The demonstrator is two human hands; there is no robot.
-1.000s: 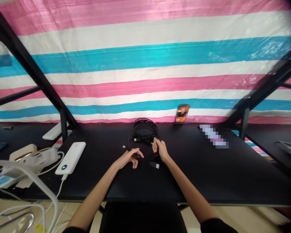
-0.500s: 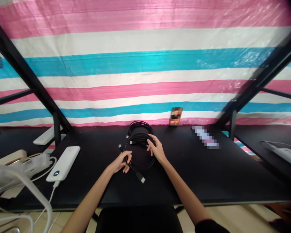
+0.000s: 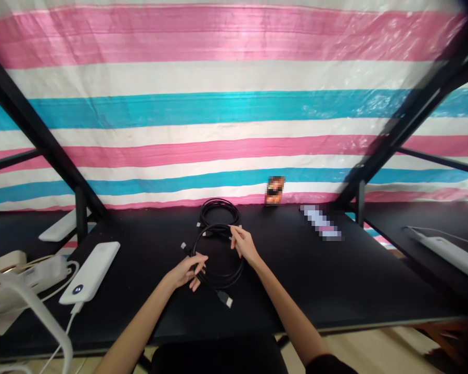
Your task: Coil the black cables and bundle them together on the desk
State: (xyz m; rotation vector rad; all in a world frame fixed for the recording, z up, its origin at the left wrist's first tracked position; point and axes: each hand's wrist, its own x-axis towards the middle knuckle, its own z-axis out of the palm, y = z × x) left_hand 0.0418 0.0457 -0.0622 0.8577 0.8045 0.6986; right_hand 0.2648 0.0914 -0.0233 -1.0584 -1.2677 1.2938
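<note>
A coiled black cable (image 3: 218,272) lies in a loop on the black table (image 3: 335,280), its silver-tipped plug (image 3: 226,300) pointing toward me. My left hand (image 3: 187,271) grips the loop's left side. My right hand (image 3: 244,245) pinches the loop's upper right part. A second black cable coil (image 3: 219,210) rests just behind, close to the striped sheet, apart from both hands.
A white power bank (image 3: 90,265) with a cable and more white devices (image 3: 31,270) sit at the left. A white strip (image 3: 444,252) lies on the right table. Black frame struts (image 3: 42,140) rise on both sides. A small blurred card (image 3: 275,190) stands at the back.
The coil in my hands has been drawn toward me, away from the second coil, and its loop has widened. The view has tilted and shifted slightly.
</note>
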